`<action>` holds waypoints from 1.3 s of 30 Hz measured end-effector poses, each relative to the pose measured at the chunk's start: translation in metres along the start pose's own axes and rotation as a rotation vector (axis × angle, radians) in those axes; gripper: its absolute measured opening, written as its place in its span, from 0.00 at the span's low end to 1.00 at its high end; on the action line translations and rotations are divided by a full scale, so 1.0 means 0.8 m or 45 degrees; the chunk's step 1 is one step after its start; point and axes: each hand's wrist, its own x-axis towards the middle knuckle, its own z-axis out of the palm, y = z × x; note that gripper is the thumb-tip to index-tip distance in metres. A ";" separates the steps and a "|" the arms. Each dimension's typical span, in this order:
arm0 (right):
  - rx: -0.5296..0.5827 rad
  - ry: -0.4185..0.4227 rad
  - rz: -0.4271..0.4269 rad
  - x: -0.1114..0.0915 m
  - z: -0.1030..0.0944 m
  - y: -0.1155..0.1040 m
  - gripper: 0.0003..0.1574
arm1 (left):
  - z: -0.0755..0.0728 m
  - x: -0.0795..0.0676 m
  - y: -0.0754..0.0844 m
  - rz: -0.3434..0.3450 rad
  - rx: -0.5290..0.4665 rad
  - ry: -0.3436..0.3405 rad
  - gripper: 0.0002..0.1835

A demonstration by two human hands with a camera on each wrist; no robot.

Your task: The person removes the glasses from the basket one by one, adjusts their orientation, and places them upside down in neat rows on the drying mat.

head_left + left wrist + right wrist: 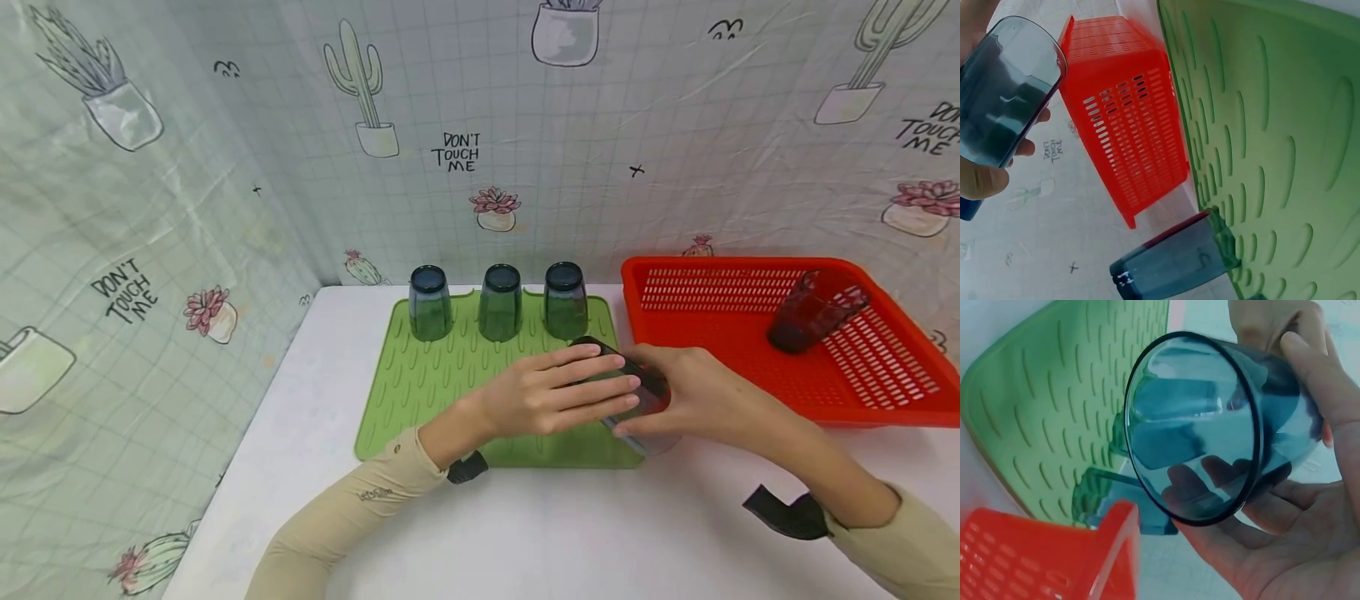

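While left fingers [600,389] and right fingers [647,425] grip tilted glass [1279,403], red basket [735,263] stands beside, three glasses [501,318] behind on mat [420,400].

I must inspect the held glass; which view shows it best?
The right wrist view: the held glass appears large, rim entire. The head view shows it partly behind the left hand and right hand; the left wrist view crops it.

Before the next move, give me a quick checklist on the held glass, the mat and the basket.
1. Right hand and left hand both on held glass: ok.
2. Held glass straight mouth-down: not ok, tilted.
3. Held glass dry inside: cannot tell.
4. Three standing glasses upside down on green mat: ok.
5. Bare mat in front of them: ok.
6. Red basket free of glasses: not ok, another glass leans inside.
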 end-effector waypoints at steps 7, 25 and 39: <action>0.104 -0.002 0.053 0.002 0.010 -0.001 0.39 | 0.002 -0.002 -0.001 0.033 -0.045 0.009 0.17; 0.199 0.149 0.247 0.011 0.012 0.006 0.50 | -0.010 -0.006 -0.005 -0.899 -0.642 -0.025 0.28; 0.304 0.303 0.231 0.015 0.012 -0.004 0.49 | -0.014 0.001 0.006 -1.667 -1.703 0.062 0.43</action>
